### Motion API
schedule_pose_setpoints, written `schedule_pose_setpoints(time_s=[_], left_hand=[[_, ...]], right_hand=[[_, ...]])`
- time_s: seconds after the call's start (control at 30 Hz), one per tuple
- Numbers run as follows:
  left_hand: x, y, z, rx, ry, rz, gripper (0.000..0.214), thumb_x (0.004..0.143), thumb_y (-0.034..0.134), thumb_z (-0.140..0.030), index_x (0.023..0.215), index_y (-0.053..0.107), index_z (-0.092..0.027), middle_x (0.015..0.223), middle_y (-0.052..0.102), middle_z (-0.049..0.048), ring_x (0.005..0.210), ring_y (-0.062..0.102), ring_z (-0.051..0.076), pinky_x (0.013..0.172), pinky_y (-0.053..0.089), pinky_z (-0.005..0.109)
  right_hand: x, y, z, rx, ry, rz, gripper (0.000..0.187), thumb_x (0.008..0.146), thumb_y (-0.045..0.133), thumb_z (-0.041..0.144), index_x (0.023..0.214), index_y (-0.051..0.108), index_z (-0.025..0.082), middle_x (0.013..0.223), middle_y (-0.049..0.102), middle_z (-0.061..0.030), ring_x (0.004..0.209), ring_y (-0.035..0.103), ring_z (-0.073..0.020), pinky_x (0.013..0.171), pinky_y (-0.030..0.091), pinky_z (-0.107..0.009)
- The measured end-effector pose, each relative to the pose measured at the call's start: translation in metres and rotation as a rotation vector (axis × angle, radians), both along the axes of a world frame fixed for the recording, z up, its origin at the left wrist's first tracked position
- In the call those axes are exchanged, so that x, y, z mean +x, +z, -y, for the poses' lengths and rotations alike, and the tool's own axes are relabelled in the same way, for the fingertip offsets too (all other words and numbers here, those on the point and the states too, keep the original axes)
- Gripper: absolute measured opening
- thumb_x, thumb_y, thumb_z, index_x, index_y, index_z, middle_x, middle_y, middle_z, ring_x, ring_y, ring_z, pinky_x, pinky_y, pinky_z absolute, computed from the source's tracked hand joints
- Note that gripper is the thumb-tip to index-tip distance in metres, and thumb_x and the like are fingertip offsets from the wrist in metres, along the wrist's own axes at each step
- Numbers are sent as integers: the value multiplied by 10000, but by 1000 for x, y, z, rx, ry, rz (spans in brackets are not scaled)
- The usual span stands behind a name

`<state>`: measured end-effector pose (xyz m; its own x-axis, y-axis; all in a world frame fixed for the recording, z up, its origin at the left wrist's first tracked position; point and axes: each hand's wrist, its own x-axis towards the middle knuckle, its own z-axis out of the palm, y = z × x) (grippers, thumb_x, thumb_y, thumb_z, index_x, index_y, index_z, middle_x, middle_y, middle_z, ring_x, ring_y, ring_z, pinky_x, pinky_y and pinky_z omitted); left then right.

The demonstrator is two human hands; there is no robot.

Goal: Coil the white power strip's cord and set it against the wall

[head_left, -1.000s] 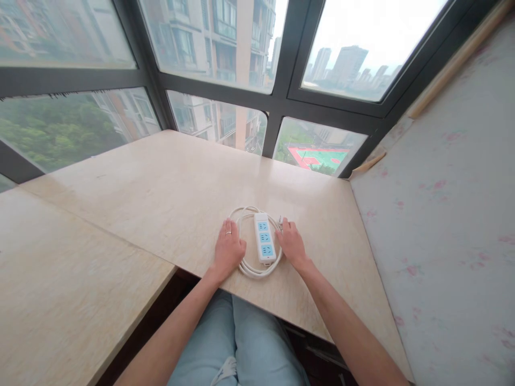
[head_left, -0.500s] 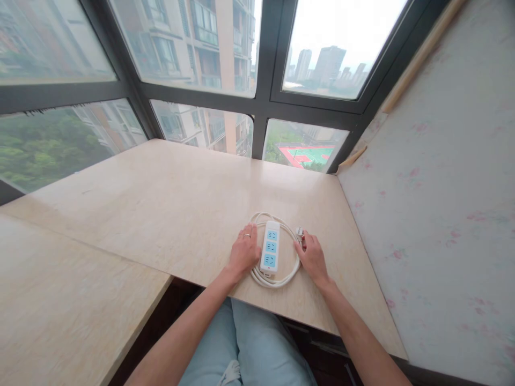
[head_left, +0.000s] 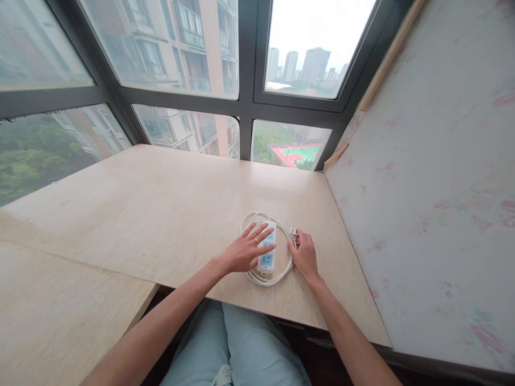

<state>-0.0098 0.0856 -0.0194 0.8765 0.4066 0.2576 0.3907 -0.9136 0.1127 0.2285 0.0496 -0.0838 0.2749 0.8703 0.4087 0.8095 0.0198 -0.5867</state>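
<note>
A white power strip (head_left: 271, 269) with blue socket faces lies on the stone-look counter, inside a loop of its own white cord (head_left: 277, 279). My left hand (head_left: 244, 251), with a ring on one finger, is spread open over the strip and covers part of its sockets. Whether it touches the strip, I cannot tell. At the right side of the coil, my right hand (head_left: 304, 254) has its fingers closed around the cord's plug (head_left: 293, 231), whose head and prongs stick out beyond the fingertips. Part of the plug is hidden by the fingers.
The beige counter (head_left: 173, 203) runs up to dark-framed windows (head_left: 245, 107). A flower-patterned wall (head_left: 422, 187) bounds the right side. Another counter section (head_left: 60, 305) lies at the left, and my legs (head_left: 245, 338) are below the front edge.
My left hand has moved from the left side of the power strip to over it, its fingers now spread. My right hand stays at the plug. The view has shifted slightly right.
</note>
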Motion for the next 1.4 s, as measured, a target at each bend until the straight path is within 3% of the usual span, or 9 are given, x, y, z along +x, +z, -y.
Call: schedule_pose_setpoints(time_s=[0.1,0.2,0.37,0.6,0.83,0.97,1.1,1.2,1.4], left_hand=[[10,15,-6,-16,-207,-144,647,712,663,-106,1325,537,-269,1518,393,92,1469,194,283,1194,84,537],[24,22,-16,-52,-308,-245,648,670,700,-112,1280,553,-275,1434,503,85,1430,302,261,1200,96,489],[46,26,-32,-76,-370,-227,582,581,749,-98,1122,621,-272,1227,644,91,1304,469,290,1117,296,442],[55,36,-45,-106,-341,-182,471,734,711,-212,1179,559,-229,1194,640,105,1179,551,263,986,401,366],[83,53,-61,-179,-15,-11,400,852,631,-371,1197,500,-216,1196,615,85,1046,609,229,855,449,322],[120,53,-67,-93,-63,-132,297,841,618,-287,1117,547,-202,1185,612,86,1000,616,226,793,451,309],[150,51,-70,70,-173,-199,367,785,645,-202,1140,553,-183,1200,612,108,1033,593,247,856,427,340],[162,50,-70,100,-215,-259,408,760,633,-120,1152,557,-205,1215,612,98,1076,578,239,915,404,360],[168,50,-67,43,-142,-380,384,747,667,-129,1112,585,-212,1229,609,103,1116,564,262,1033,337,492]], right_hand=[[1,-1,0,-4,-5,-8,427,870,485,350,1227,552,126,1000,574,-129,871,550,-233,844,481,-390],[0,-2,1,-6,6,-8,437,874,483,339,1250,551,127,1001,576,-128,873,550,-232,850,480,-389],[-1,0,2,-13,42,39,467,904,468,338,1329,540,157,1021,573,-122,951,538,-238,897,459,-390],[0,-4,-1,-1,54,84,455,937,400,284,1339,558,141,943,547,-104,921,513,-225,854,456,-371],[-2,-3,-1,-25,16,163,342,923,396,215,1014,723,165,886,578,-106,890,516,-224,819,441,-353],[-2,-6,0,6,52,218,389,945,362,211,1196,654,162,978,636,-129,949,534,-250,859,447,-398],[-2,-9,2,55,74,260,347,955,371,191,1101,679,127,1080,648,-158,1083,544,-262,955,438,-423],[-2,-8,3,58,90,267,341,960,374,178,1121,668,116,1139,653,-160,1143,549,-255,993,432,-416],[-5,-4,10,114,102,192,344,960,393,187,1121,680,84,1210,646,-187,1185,561,-266,1021,440,-433]])
